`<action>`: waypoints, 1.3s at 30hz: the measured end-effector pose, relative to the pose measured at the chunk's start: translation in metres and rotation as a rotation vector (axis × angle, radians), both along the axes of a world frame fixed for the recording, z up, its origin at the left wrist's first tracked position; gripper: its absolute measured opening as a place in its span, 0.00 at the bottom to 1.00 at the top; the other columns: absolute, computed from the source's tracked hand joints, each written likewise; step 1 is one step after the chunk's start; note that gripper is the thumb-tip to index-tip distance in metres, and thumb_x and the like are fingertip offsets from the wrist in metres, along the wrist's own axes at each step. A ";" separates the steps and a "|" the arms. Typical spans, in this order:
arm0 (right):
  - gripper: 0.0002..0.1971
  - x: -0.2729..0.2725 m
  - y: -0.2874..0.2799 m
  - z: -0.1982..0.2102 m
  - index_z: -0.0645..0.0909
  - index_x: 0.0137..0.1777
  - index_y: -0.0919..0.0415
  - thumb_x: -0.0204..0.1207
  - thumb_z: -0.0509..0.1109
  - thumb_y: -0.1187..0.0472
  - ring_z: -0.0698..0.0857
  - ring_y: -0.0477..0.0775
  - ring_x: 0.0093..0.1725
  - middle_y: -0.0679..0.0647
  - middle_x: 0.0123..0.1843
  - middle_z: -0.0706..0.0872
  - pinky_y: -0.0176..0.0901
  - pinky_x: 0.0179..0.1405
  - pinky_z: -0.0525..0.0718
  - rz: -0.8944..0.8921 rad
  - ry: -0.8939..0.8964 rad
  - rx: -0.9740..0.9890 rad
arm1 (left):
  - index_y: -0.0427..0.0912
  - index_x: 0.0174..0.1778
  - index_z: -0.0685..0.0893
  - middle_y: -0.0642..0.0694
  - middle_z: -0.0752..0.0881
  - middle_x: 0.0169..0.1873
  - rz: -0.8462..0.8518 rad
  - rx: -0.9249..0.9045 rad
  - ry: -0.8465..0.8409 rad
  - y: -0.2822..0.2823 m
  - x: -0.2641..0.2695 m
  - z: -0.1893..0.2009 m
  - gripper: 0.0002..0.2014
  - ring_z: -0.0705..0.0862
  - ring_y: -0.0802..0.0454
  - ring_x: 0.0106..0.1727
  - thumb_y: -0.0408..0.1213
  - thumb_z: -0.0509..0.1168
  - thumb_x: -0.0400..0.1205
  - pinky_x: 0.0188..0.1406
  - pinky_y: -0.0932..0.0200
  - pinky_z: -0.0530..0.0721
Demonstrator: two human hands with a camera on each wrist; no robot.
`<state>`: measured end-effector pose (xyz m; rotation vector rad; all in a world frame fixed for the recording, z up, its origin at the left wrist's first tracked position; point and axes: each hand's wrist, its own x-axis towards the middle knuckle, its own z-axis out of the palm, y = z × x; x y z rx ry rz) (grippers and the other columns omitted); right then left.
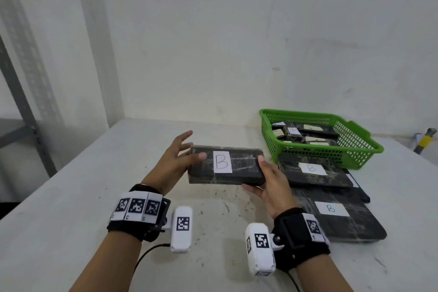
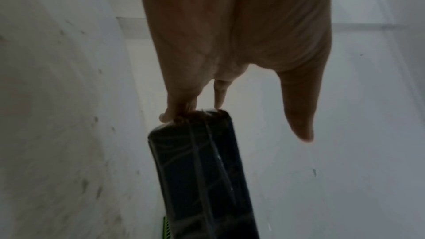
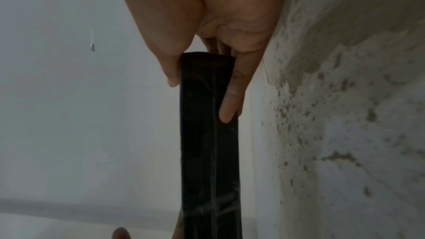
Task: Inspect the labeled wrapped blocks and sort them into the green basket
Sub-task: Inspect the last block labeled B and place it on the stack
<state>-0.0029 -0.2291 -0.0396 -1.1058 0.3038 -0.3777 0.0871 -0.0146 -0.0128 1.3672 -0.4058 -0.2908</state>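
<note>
A black wrapped block (image 1: 237, 169) with a white "B" label hangs level above the table between both hands. My right hand (image 1: 270, 185) grips its right end, thumb on top and fingers underneath; the right wrist view shows that hand (image 3: 218, 6) pinching the block (image 3: 207, 152) across its thickness. My left hand (image 1: 173, 161) is at the left end with fingers spread and nearly straight. In the left wrist view its fingertips (image 2: 179, 112) touch the block's (image 2: 202, 170) end while the thumb stands apart. The green basket (image 1: 350, 157) sits at the back right and holds several labelled blocks (image 1: 294, 131).
Two more "B" blocks (image 1: 312, 170) (image 1: 331, 216) lie stacked on the table (image 1: 71, 197) in front of the basket, just right of my right hand. A grey metal shelf post (image 1: 21, 106) stands far left. A yellow-banded tool (image 1: 424, 141) lies at the far right edge.
</note>
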 end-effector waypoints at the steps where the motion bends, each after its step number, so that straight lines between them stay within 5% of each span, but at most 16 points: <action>1: 0.10 -0.001 0.000 -0.003 0.82 0.51 0.63 0.83 0.68 0.55 0.89 0.56 0.48 0.61 0.51 0.87 0.47 0.31 0.89 -0.017 -0.009 -0.012 | 0.52 0.79 0.68 0.39 0.77 0.70 0.007 -0.022 0.039 -0.003 -0.002 -0.004 0.51 0.82 0.46 0.67 0.50 0.80 0.58 0.51 0.59 0.85; 7: 0.20 0.002 -0.005 -0.012 0.79 0.65 0.66 0.79 0.68 0.52 0.86 0.66 0.62 0.68 0.65 0.84 0.48 0.36 0.90 -0.049 -0.089 0.024 | 0.42 0.74 0.76 0.35 0.87 0.62 -0.053 -0.142 0.181 -0.013 -0.011 -0.023 0.28 0.90 0.40 0.56 0.39 0.73 0.78 0.46 0.46 0.91; 11: 0.34 0.006 -0.012 -0.008 0.76 0.69 0.63 0.67 0.73 0.42 0.85 0.66 0.65 0.66 0.67 0.84 0.53 0.42 0.91 0.027 -0.091 -0.025 | 0.38 0.67 0.80 0.36 0.89 0.58 -0.028 -0.171 0.131 -0.026 -0.006 -0.024 0.15 0.90 0.44 0.54 0.31 0.63 0.84 0.44 0.50 0.91; 14: 0.39 0.010 -0.020 -0.005 0.75 0.72 0.61 0.62 0.79 0.43 0.86 0.61 0.65 0.61 0.68 0.85 0.53 0.46 0.90 0.116 -0.103 -0.040 | 0.39 0.65 0.81 0.38 0.90 0.55 0.002 -0.195 0.119 -0.029 0.001 -0.025 0.15 0.90 0.43 0.53 0.33 0.68 0.82 0.43 0.49 0.91; 19: 0.30 0.013 -0.023 -0.003 0.72 0.74 0.61 0.71 0.73 0.58 0.88 0.56 0.63 0.53 0.64 0.88 0.50 0.51 0.90 0.150 -0.185 -0.075 | 0.40 0.64 0.82 0.42 0.90 0.56 0.050 -0.182 0.066 -0.032 0.003 -0.024 0.19 0.90 0.44 0.57 0.44 0.70 0.79 0.43 0.48 0.91; 24: 0.38 0.015 -0.016 -0.005 0.72 0.75 0.56 0.66 0.81 0.45 0.84 0.60 0.69 0.60 0.71 0.82 0.52 0.55 0.88 0.210 -0.221 -0.035 | 0.40 0.63 0.82 0.41 0.90 0.57 0.078 -0.194 0.020 -0.029 0.000 -0.022 0.19 0.90 0.44 0.57 0.43 0.66 0.77 0.43 0.50 0.91; 29: 0.25 0.009 -0.013 -0.004 0.74 0.72 0.54 0.75 0.67 0.54 0.84 0.60 0.68 0.59 0.69 0.84 0.50 0.54 0.88 0.216 -0.228 -0.037 | 0.42 0.67 0.80 0.43 0.90 0.59 0.061 -0.188 -0.005 -0.027 -0.005 -0.020 0.23 0.89 0.44 0.59 0.49 0.66 0.78 0.46 0.47 0.91; 33: 0.33 0.008 -0.014 -0.002 0.78 0.70 0.53 0.65 0.80 0.43 0.85 0.61 0.67 0.60 0.69 0.85 0.53 0.54 0.88 0.219 -0.215 -0.052 | 0.44 0.64 0.82 0.44 0.91 0.57 0.050 -0.208 -0.017 -0.024 -0.006 -0.019 0.18 0.90 0.44 0.58 0.42 0.64 0.78 0.43 0.49 0.91; 36: 0.40 0.005 -0.012 0.002 0.76 0.71 0.55 0.62 0.79 0.34 0.86 0.63 0.66 0.61 0.68 0.86 0.56 0.52 0.89 0.243 -0.200 -0.047 | 0.45 0.63 0.82 0.46 0.91 0.55 0.013 -0.193 -0.022 -0.023 -0.007 -0.018 0.17 0.90 0.46 0.56 0.41 0.64 0.78 0.40 0.51 0.90; 39: 0.26 0.002 -0.008 0.004 0.79 0.65 0.53 0.69 0.74 0.44 0.88 0.62 0.63 0.57 0.63 0.89 0.54 0.48 0.90 0.203 -0.197 -0.032 | 0.46 0.64 0.81 0.46 0.90 0.58 0.012 -0.175 -0.009 -0.025 -0.009 -0.018 0.20 0.89 0.46 0.59 0.45 0.67 0.76 0.42 0.51 0.90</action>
